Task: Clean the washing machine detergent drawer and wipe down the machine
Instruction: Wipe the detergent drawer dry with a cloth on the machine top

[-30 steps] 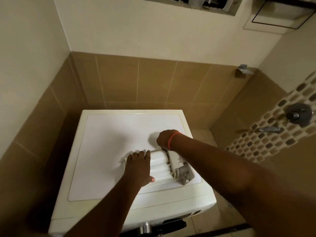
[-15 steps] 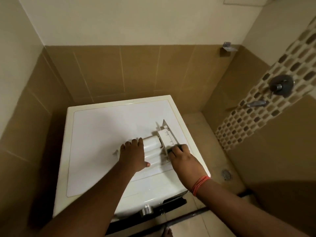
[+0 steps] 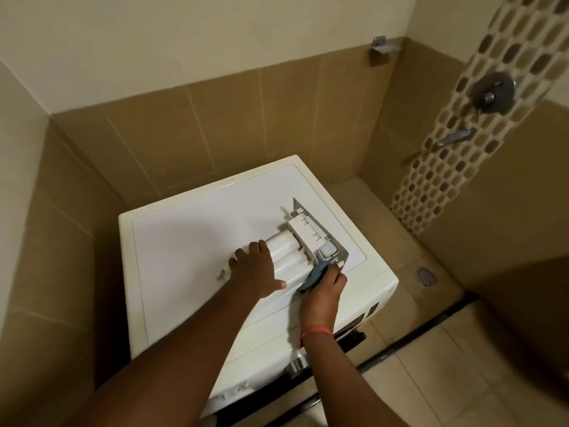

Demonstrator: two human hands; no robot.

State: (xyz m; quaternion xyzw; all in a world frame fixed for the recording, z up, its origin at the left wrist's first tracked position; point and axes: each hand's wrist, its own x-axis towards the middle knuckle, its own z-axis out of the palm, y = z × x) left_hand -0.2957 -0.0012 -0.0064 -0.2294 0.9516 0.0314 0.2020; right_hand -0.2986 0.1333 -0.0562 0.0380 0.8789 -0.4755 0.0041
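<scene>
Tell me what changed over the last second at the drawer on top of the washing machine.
The right hand came from the drawer's far side round to its near end and now presses a blue cloth against the detergent drawer. The left hand stayed flat on the drawer, which has not left the washing machine top.

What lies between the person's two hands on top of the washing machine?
In the head view, the white ribbed body of the detergent drawer lies between the left hand and the right hand, which grips a blue cloth.
</scene>
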